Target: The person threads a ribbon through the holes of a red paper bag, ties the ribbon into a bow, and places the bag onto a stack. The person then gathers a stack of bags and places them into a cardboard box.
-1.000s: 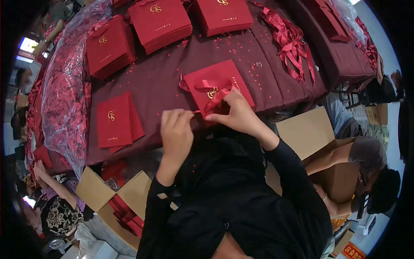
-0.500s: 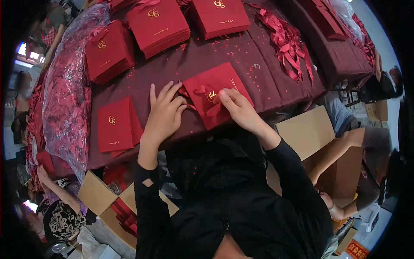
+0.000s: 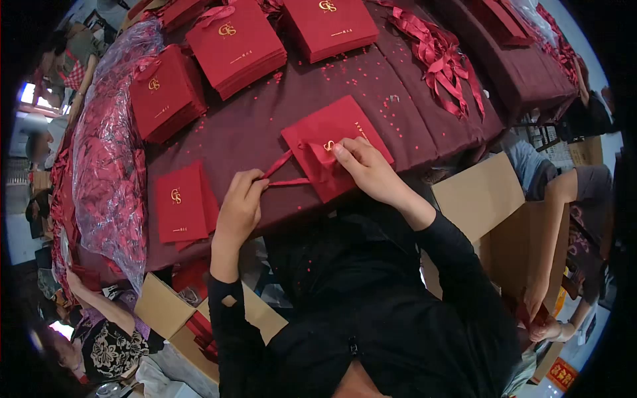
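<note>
A flat red paper bag (image 3: 361,123) with gold lettering lies at a slant on the dark red tablecloth. Its red ribbon (image 3: 285,182) stretches left in two strands, and my left hand (image 3: 242,202) is closed around the end. Over the bag's face, my right hand (image 3: 371,169) pinches ribbon near the gold logo, its thumb covering part of the logo. To the left of my left hand lie a few finished-looking red bags (image 3: 179,205), slightly fanned.
Stacks of red bags (image 3: 239,46) stand at the back, beside a heap of loose red ribbons (image 3: 438,60). A large clear plastic sack (image 3: 109,172) lines the left side. Open cardboard boxes (image 3: 478,196) flank my body. Another person's arms (image 3: 547,252) reach into the right box.
My left hand has drawn the ribbon left and toward me, so its strands are now taut. My right hand stays nearly in place. The person at right has lowered their hands.
</note>
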{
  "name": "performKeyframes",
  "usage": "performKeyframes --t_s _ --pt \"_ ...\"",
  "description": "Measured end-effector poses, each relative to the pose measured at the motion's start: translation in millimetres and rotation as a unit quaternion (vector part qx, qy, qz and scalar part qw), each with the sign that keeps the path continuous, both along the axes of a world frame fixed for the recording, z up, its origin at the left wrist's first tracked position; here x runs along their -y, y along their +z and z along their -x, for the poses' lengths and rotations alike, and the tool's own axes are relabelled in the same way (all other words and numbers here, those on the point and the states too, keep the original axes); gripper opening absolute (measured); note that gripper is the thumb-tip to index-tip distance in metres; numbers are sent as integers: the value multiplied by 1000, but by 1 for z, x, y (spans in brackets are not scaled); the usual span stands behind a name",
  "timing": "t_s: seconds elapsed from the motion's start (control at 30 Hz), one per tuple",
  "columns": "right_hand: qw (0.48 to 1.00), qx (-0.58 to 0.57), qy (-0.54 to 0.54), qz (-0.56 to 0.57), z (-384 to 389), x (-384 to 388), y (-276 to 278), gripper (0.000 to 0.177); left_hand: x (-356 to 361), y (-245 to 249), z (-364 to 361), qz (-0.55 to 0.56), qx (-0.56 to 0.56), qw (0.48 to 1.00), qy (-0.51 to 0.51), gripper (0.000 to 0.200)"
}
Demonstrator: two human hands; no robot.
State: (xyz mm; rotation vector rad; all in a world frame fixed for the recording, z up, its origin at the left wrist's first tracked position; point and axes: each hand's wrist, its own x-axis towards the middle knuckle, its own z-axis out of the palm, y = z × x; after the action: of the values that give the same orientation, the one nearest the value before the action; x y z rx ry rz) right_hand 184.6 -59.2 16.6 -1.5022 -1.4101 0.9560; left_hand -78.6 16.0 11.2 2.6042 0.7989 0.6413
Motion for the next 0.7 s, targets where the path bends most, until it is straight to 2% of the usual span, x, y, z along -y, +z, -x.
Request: performKeyframes --t_s 0.2,0.47,0.53,0.57,0.6,0.63,0.67,0.7 --pt "1000 14 -20 -18 3 0 -5 35 -1 1 29 -20 -21 999 37 20" --pt "1000 -8 -18 16 3 4 -4 31 2 -9 36 -14 31 999 36 23" --pt "989 129 63 -48 -3 8 -3 41 3 -10 37 -9 35 999 40 23" --pt "988 130 62 -49 -5 12 0 41 2 -10 37 -4 39 998 42 24" --pt "955 264 82 -108 -6 19 4 51 2 -11 38 -5 40 998 41 24" --pt "899 394 100 -163 -8 26 8 64 2 -12 39 10 41 998 49 24" --pt "857 492 113 -107 -10 33 11 77 2 -13 40 26 43 997 55 24" --pt "844 509 128 -106 -13 34 9 78 3 -12 41 26 47 997 49 24"
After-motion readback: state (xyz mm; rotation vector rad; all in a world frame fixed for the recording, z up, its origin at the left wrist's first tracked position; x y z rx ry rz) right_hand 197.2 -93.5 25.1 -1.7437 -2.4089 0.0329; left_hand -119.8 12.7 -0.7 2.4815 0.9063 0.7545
